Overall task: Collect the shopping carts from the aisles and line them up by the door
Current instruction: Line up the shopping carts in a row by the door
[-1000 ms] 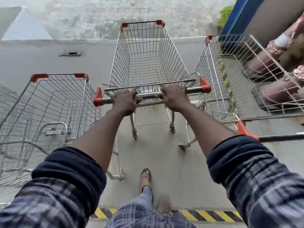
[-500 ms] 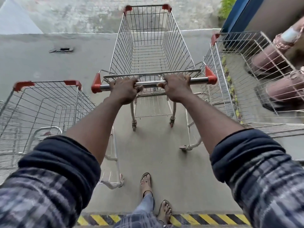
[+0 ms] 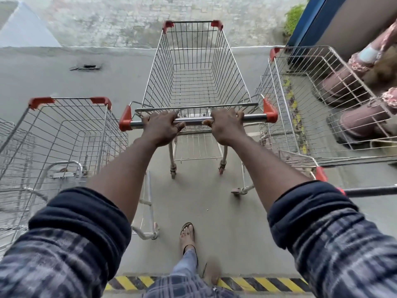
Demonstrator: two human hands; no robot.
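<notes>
Now | left hand (image 3: 162, 130), right hand (image 3: 225, 125) gripping cart handle (image 3: 194, 120) | no readable writing

Both hands, left (image 3: 162, 130) and right (image 3: 225, 126), clenched, arms outstretched.

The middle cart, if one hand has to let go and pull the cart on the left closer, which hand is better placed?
Probably the left hand: it grips the handle on the side nearest the left cart; the right hand would cross over.

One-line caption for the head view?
Both hands grip the middle cart's handle between two parked carts.
</notes>
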